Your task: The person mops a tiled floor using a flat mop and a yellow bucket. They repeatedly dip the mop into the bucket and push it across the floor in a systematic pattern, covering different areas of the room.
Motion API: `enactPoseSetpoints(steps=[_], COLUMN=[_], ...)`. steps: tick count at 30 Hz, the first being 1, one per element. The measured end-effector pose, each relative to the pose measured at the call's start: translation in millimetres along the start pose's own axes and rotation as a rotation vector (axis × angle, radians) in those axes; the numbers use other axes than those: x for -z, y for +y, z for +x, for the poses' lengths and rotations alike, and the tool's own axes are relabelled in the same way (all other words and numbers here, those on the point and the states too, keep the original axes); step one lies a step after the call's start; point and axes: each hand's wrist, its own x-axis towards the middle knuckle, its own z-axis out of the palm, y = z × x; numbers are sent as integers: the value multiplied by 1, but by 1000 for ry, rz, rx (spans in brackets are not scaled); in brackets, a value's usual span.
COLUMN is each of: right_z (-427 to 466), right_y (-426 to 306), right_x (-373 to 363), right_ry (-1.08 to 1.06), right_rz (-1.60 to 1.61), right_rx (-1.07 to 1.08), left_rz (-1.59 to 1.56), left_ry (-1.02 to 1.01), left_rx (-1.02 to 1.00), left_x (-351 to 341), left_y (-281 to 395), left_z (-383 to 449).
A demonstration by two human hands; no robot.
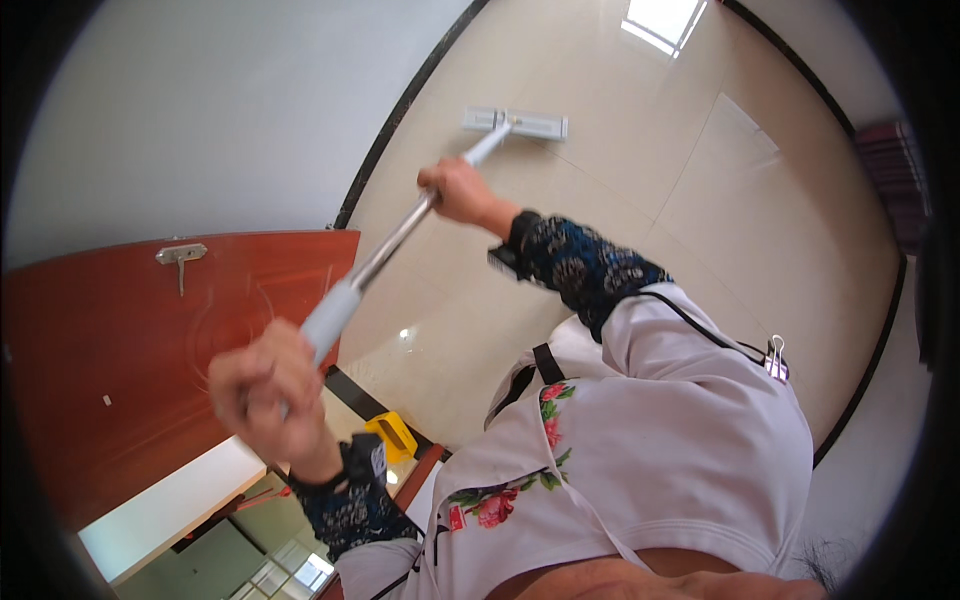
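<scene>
A flat mop slants across the view, its pale rectangular head (536,126) lying on the tiled floor (600,217). My left hand (270,394), slightly blurred, is wrapped around the top end of the handle, at the light grey grip (330,319). Farther down the shaft, my right hand (461,191) holds it close to where the shiny metal pole (397,236) meets the white lower section (487,144). Dark patterned sleeve covers (585,262) are on both forearms. A white apron with printed flowers (637,457) covers my front.
A reddish-brown door (172,322) with a metal lever handle (181,255) stands at left, beside a pale wall (225,112). Black skirting (409,105) edges the floor. A yellow object (394,437) sits by the dark threshold (360,394). Folded dark purple fabric (892,187) is at right.
</scene>
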Motion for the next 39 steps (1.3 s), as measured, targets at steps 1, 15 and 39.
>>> enactPoseSetpoints(steps=[1, 15, 39], right_z=[0, -8, -39], right_y=[8, -1, -207], right_x=[1, -6, -61], right_ry=[-16, -45, -565], right_rz=[-39, -162, 312], right_rx=[-47, -31, 37], left_rz=[214, 1356, 53], left_ry=[-13, -78, -82], left_rx=[-6, -390, 64], left_x=[-9, -33, 153], left_y=[-7, 11, 133], left_z=[0, -20, 31])
